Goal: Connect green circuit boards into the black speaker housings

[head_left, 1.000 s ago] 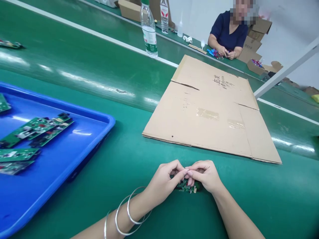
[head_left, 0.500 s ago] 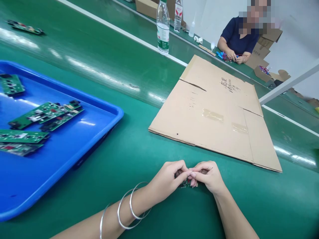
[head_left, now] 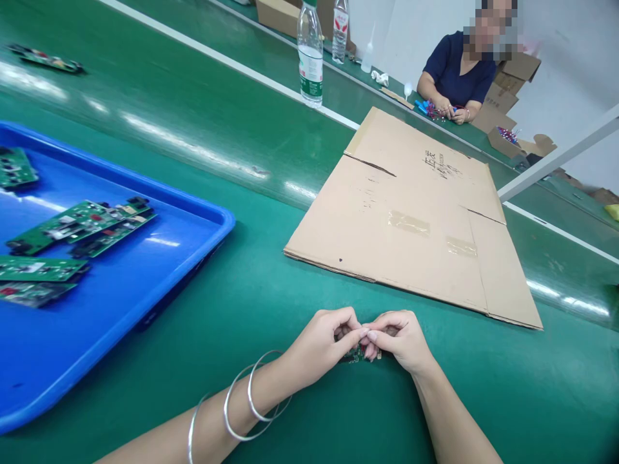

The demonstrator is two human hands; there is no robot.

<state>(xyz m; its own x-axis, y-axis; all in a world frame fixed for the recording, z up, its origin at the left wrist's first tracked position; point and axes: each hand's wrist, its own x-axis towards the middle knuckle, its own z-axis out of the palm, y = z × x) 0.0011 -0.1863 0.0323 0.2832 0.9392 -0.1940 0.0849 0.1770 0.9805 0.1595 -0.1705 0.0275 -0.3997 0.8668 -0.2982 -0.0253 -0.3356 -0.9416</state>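
Head view, lower centre of the frame: your left hand (head_left: 322, 341) and right hand (head_left: 399, 338) meet fingertip to fingertip over a small green circuit board (head_left: 360, 355) that lies on, or just above, the green belt (head_left: 271, 303). Both hands are curled nearly closed, with thumbs and forefingers pinched on the board's upper edge. Only a sliver of the board shows below the fingers, so you cannot tell what part the fingertips are working on. Thin metal bangles (head_left: 251, 403) circle your left wrist. As a judgement, the work on this board is in mid-step: it remains between your fingers and has not been set aside. Above the hands, at centre right, a flattened cardboard sheet (head_left: 411, 212) lies on the belt, well apart from the board and bare of parts. At the left edge, a blue tray (head_left: 159, 283) holds several more green boards (head_left: 80, 225), which suggests further pieces of the same kind lie at hand. One loose board (head_left: 46, 59) rests at the upper left. Toward the top centre stand two plastic bottles (head_left: 310, 55). At the upper right, another person (head_left: 457, 71) in a dark blue top sits handling small coloured pieces, with cardboard boxes (head_left: 512, 71) behind them.
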